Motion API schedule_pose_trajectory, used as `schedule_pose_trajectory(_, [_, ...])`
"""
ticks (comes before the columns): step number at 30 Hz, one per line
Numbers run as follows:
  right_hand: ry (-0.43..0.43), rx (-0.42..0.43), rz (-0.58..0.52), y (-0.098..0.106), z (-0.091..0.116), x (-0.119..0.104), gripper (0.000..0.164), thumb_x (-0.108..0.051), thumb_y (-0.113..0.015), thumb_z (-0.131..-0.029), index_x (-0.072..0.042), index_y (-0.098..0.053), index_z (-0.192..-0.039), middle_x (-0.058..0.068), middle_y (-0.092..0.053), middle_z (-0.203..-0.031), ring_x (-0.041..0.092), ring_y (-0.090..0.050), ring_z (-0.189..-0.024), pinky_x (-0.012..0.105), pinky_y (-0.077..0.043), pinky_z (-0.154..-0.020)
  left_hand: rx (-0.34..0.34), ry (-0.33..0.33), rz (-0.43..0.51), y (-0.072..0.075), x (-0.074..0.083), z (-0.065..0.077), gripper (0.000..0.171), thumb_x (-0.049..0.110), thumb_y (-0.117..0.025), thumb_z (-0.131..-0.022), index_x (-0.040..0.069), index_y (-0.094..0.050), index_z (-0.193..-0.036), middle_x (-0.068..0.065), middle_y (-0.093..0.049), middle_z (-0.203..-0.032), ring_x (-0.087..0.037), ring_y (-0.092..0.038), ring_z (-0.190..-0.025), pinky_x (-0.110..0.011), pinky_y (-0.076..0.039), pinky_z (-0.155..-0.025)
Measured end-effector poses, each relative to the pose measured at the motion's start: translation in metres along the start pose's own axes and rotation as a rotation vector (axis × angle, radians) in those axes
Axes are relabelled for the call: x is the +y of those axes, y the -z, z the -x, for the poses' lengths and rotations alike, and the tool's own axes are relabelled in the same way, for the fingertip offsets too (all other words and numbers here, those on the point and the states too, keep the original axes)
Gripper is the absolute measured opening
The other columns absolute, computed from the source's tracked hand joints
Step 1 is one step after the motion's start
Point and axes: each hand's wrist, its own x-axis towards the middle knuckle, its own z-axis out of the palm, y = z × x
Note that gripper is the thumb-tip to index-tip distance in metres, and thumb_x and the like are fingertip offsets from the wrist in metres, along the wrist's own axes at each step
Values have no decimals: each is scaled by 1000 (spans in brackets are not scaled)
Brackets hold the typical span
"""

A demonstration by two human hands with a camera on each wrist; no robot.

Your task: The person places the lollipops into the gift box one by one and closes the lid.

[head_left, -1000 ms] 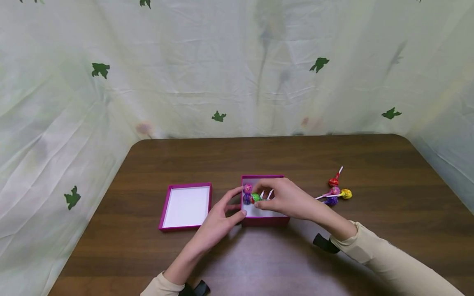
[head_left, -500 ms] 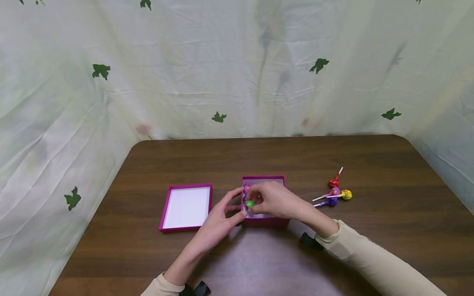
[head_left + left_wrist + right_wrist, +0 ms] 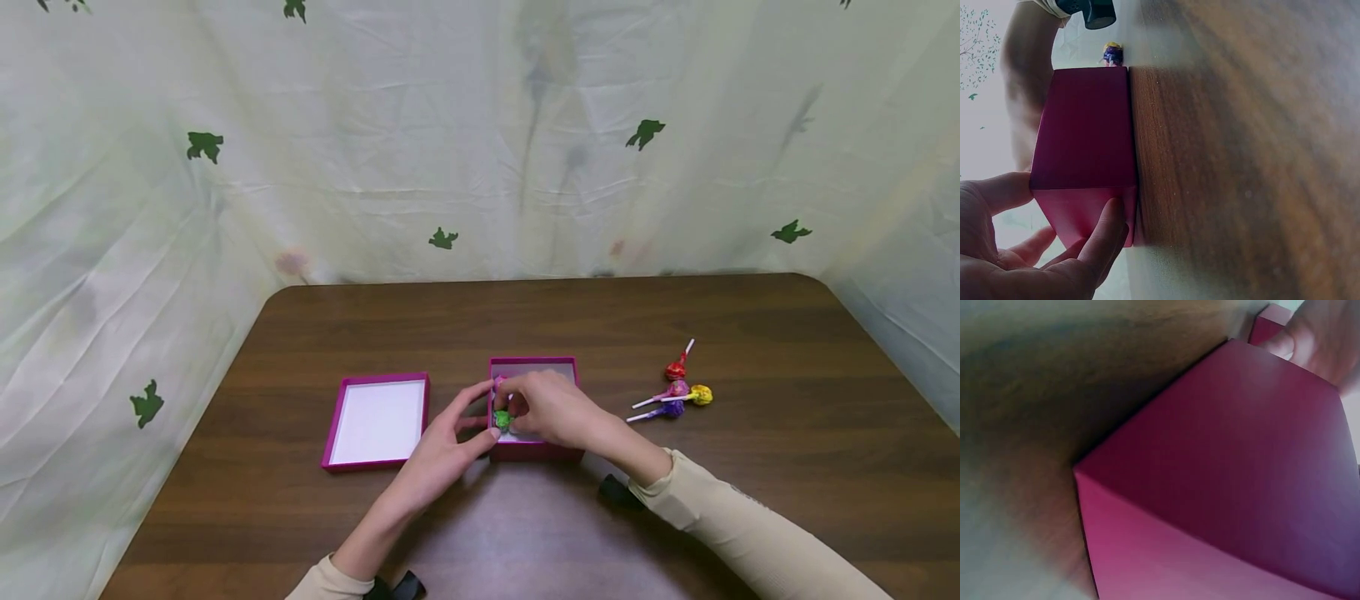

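A magenta box [image 3: 536,452] with a white inside stands uncovered at mid-table. My left hand [image 3: 446,446] rests against its left side, fingers spread along the wall and thumb at the near corner; the left wrist view shows these fingertips [image 3: 1110,215] on the box's end face. Reaching over the rim, my right hand [image 3: 558,408] pinches a green-wrapped lollipop [image 3: 502,419] low at the box's left inner wall. A pink lollipop [image 3: 499,382] shows behind it, mostly covered by the fingers. The right wrist view holds mainly the box's outer walls [image 3: 1210,444]; the right fingers are hidden there.
Left of the box lies its shallow lid [image 3: 378,422], white inside up. To the right lie a red lollipop [image 3: 676,370], a pink lollipop [image 3: 678,388], a yellow lollipop [image 3: 702,394] and a purple lollipop [image 3: 674,409]. A pale curtain [image 3: 480,150] hangs behind the table.
My right hand has moved left and slightly nearer inside the box, carrying the green lollipop to the near left corner. The left hand has stayed in place.
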Motion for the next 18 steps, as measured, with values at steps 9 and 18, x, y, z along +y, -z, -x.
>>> schedule_pose_trajectory(9, [13,14,10,-2,1,0,20,-4,-79,-78,-17,-72,-92,-8,-66,-77,10,-60,-73,31,-47,-67,3,15,0,0,0,1,60,22,-67,-93,31,-42,-148,4,-45,-146,-26,-54,-124,-48,-47,-90])
schedule_pose_trajectory(18, [1,4,4,-1,1,1,21,-3,-78,-78,-17,-71,-91,-6,-69,-80,13,-65,-78,34,-49,-70,3,13,8,1,0,1,59,22,-67,-94,34,-43,-147,4,-47,-145,-25,-54,-124,-49,-47,-91])
